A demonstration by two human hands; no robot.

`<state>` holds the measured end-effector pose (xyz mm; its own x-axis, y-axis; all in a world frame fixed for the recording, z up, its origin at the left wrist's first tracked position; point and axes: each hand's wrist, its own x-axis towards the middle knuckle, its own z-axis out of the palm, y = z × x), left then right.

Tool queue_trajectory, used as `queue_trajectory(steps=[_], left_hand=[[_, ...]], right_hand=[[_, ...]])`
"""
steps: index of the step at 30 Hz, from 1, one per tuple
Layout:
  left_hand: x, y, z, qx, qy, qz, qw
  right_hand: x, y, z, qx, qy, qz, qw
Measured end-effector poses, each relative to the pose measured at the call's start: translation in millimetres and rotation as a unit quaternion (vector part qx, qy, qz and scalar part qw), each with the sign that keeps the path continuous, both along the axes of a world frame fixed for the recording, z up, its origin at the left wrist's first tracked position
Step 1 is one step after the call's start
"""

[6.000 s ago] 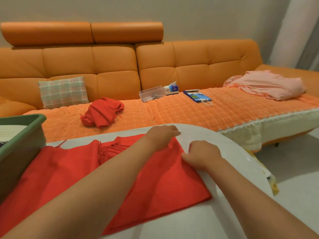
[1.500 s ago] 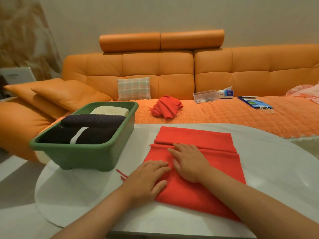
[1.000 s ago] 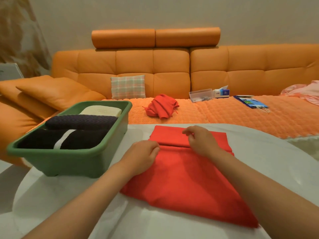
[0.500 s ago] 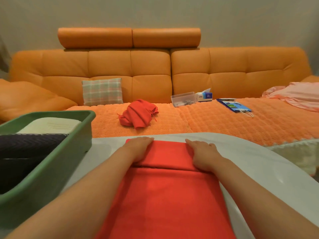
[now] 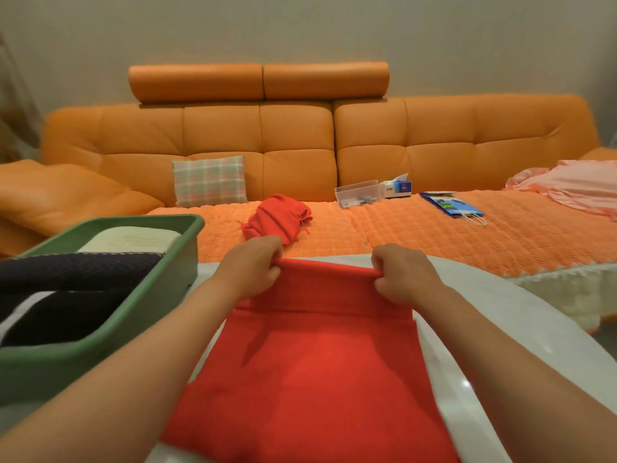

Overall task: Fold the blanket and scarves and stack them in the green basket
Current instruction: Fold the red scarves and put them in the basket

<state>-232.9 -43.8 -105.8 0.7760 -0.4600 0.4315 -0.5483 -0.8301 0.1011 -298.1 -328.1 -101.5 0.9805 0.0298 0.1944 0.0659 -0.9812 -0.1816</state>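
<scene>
A partly folded red scarf [image 5: 314, 369] lies on the white table [image 5: 494, 329] in front of me. My left hand [image 5: 250, 270] pinches its far left corner and my right hand [image 5: 400, 274] pinches its far right corner, lifting the far edge off the table. The green basket [image 5: 110, 332] stands at the left and holds a folded dark item [image 5: 76, 272] and a cream one [image 5: 133, 240]. A second red scarf [image 5: 277, 220] lies crumpled on the sofa seat. A pink blanket [image 5: 574, 187] is heaped at the sofa's right end.
An orange sofa [image 5: 300, 145] runs behind the table, with a plaid cushion [image 5: 210, 180], a clear plastic box [image 5: 357, 193], a tissue box [image 5: 397, 187] and a blue paper bag [image 5: 450, 205] on its seat cover.
Both hands went from pressing flat on the scarf's far end to pinching its far corners and raising that edge. The camera view shifted right, then slightly back.
</scene>
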Motion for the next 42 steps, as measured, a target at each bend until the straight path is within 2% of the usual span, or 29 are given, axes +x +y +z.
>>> queue_trajectory(steps=[3,6,9,15,19,21,23,24,26,28,32,34,36,38,41,42], left_hand=[[-40,18,4,-0.052,-0.018,-0.022,0.998],[-82,38,1,-0.070,0.030,-0.061,0.995],[-116,54,-1,-0.034,0.073,-0.074,0.994],[-166,74,-12,0.064,0.105,-0.087,0.989],[-189,77,-21,0.123,0.151,-0.097,0.976],[-195,76,-23,0.129,0.157,-0.096,0.974],[-199,75,-24,0.131,0.170,-0.090,0.973],[-200,74,-25,0.139,0.175,-0.095,0.970],[-201,65,-28,0.153,0.183,-0.119,0.964],[-201,55,-33,0.158,0.194,-0.139,0.958],[-183,49,-35,0.139,0.146,-0.165,0.965],[-166,55,-39,0.113,0.053,-0.175,0.977],[-150,63,-44,0.099,0.006,-0.154,0.983],[-141,63,-38,0.111,0.036,-0.096,0.989],[-128,61,-32,0.163,0.210,-0.012,0.964],[-124,57,-31,0.161,0.231,0.008,0.959]], right_hand=[[-31,7,18,0.014,0.020,0.031,0.999],[-63,21,29,0.000,0.073,0.049,0.996],[-97,36,33,-0.026,0.119,0.078,0.990],[-148,50,30,-0.030,0.223,0.120,0.967],[-168,58,26,-0.069,0.341,0.139,0.927],[-169,59,22,-0.035,0.389,0.132,0.911],[-165,61,18,0.043,0.358,0.130,0.924],[-161,62,16,0.060,0.298,0.136,0.943],[-149,65,6,0.027,0.150,0.148,0.977],[-139,70,-7,-0.017,0.089,0.163,0.982],[-125,70,-27,-0.034,0.181,0.171,0.968],[-119,66,-32,-0.035,0.186,0.164,0.968],[-115,64,-37,-0.063,0.162,0.145,0.974],[-116,64,-39,-0.083,0.144,0.120,0.979],[-124,73,-36,-0.125,0.128,0.096,0.979],[-127,78,-34,-0.137,0.123,0.098,0.978]])
